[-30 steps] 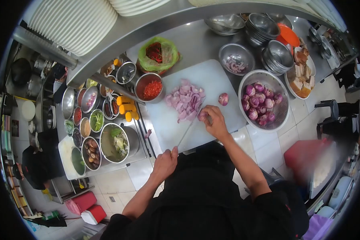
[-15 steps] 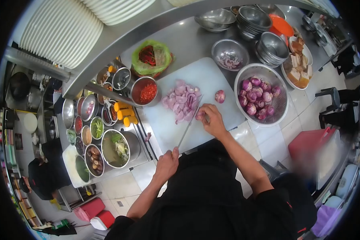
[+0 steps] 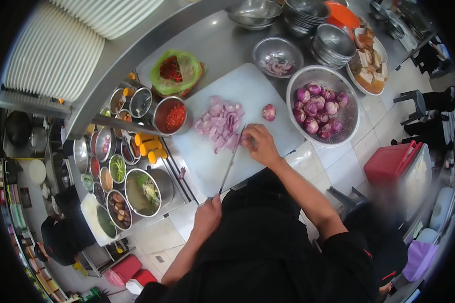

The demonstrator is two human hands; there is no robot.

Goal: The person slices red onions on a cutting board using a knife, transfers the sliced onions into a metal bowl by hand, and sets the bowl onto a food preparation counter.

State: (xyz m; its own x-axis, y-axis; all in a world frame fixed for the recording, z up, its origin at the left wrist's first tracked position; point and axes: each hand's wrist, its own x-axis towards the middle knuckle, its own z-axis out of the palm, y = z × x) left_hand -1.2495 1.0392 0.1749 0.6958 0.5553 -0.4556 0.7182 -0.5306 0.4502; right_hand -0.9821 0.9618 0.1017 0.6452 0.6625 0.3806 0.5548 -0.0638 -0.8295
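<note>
We see the left hand fingers wrapped tight on the knife handle, blade slanting over the white board. Right hand fingers curled in, pinching a mostly hidden shallot piece beside the blade tip. Sliced shallots piled left of it; whole shallot beyond, near the colander.

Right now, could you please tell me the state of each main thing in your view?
Knife, gripped
Left hand, closed on the knife
Right hand, fingers curled beside the knife
Onion pieces, cut, heaped
Lone onion, uncut
Cutting board, flat, partly covered
Colander, uncovered, holding whole onions
Metal bowl, uncovered, a few pieces inside
Green bag, open on top
Large pot, uncovered
Plates, stacked
</note>
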